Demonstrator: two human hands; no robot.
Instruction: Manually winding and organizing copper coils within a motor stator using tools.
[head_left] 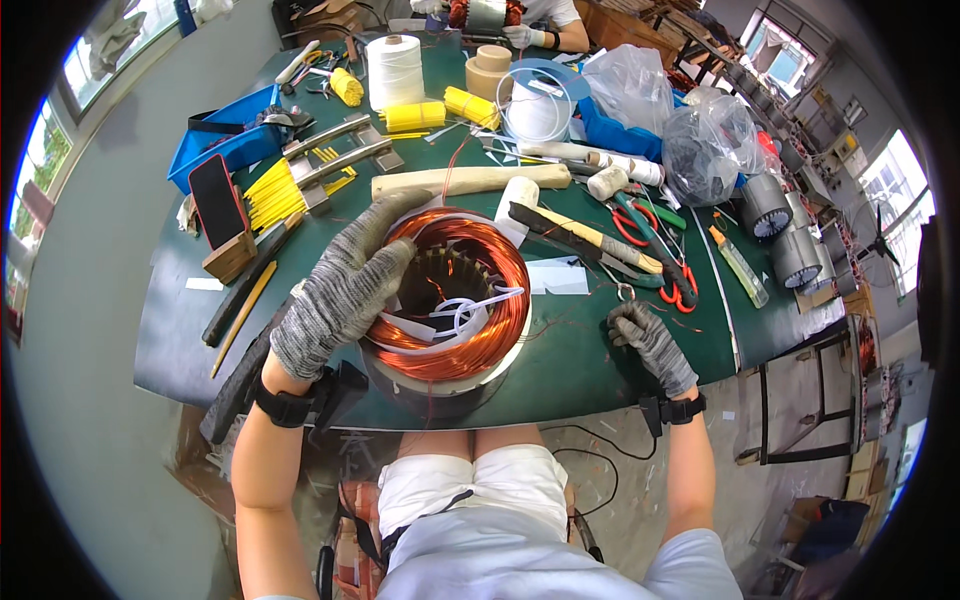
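Observation:
A motor stator (445, 375) with a thick ring of copper winding (508, 335) stands upright on the green table in front of me. My left hand (345, 285), in a grey knitted glove, grips the winding's left rim, thumb at the inner side and fingers over the far edge. White sleeving (462, 312) and pale insulating paper lie across the stator's opening. To the right of the stator, my gloved right hand (650, 343) is low over the table with its fingers curled together. What they pinch, if anything, I cannot make out. A small metal ring (626, 291) is just beyond them.
Red-handled scissors (684, 290), a wrapped black bar (585, 238) and a glue tube (738, 265) lie right. A wooden stick (470, 180) lies behind the stator. A phone (217, 200) on a wooden block stands left. Another person's gloved hand (525, 37) works at the far side.

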